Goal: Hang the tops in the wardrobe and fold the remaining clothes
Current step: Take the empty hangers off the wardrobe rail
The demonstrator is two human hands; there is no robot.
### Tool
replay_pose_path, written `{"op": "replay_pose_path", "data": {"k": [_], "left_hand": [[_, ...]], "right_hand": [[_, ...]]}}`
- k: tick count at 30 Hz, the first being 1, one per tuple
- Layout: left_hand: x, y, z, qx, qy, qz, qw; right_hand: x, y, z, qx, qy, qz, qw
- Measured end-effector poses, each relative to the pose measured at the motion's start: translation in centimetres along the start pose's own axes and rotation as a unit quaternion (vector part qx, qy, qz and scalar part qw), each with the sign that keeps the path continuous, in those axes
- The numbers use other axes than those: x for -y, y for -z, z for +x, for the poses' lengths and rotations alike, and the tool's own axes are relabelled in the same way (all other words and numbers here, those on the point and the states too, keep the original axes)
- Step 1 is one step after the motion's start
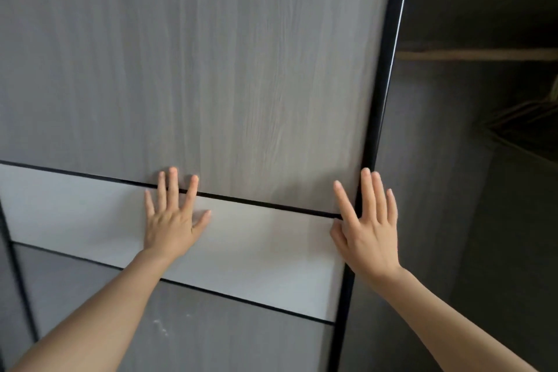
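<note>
The left hand (173, 220) lies spread flat on the door (211, 69), the right hand (370, 229) likewise at its right edge, likely to slide it; the wardrobe (437, 160) stands open beside, tops unseen.

left hand (170, 220) flat, right hand (367, 229) flat, fingers spread

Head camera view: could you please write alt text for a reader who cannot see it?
Two bare hands press flat on a grey and white wardrobe door, the left hand on its white band, the right hand at its black right edge. Right of the door, the dark wardrobe interior shows a rail and hangers.
</note>
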State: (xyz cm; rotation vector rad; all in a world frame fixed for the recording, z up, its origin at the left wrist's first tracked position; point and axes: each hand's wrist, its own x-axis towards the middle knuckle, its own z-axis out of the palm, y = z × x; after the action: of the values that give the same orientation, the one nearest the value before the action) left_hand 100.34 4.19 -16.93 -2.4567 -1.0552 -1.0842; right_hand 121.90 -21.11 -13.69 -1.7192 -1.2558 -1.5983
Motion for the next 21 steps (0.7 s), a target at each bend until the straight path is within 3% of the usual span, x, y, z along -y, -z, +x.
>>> {"op": "replay_pose_path", "data": {"k": [6, 11, 14, 17, 21], "left_hand": [[1.2, 1.7, -0.1, 0.016, 0.150, -0.065, 0.986], [0.7, 3.4, -1.2, 0.014, 0.057, -0.054, 0.997], [-0.5, 4.0, -1.9, 0.056, 0.031, -0.084, 0.994], [-1.1, 3.9, -2.2, 0.146, 0.028, -0.077, 0.986], [0.5, 3.8, -1.9, 0.188, 0.086, -0.102, 0.973]], "right_hand": [[4.0, -2.2, 1.6, 0.040, 0.035, 0.088, 0.995], [7.1, -4.4, 3.5, 0.054, 0.103, 0.119, 0.986], [8.6, -5.4, 5.0, 0.080, 0.141, 0.122, 0.979], [10.1, -5.9, 6.6, 0.118, 0.189, 0.100, 0.970], [12.6, -6.5, 8.1, 0.176, 0.202, 0.075, 0.960]]}}
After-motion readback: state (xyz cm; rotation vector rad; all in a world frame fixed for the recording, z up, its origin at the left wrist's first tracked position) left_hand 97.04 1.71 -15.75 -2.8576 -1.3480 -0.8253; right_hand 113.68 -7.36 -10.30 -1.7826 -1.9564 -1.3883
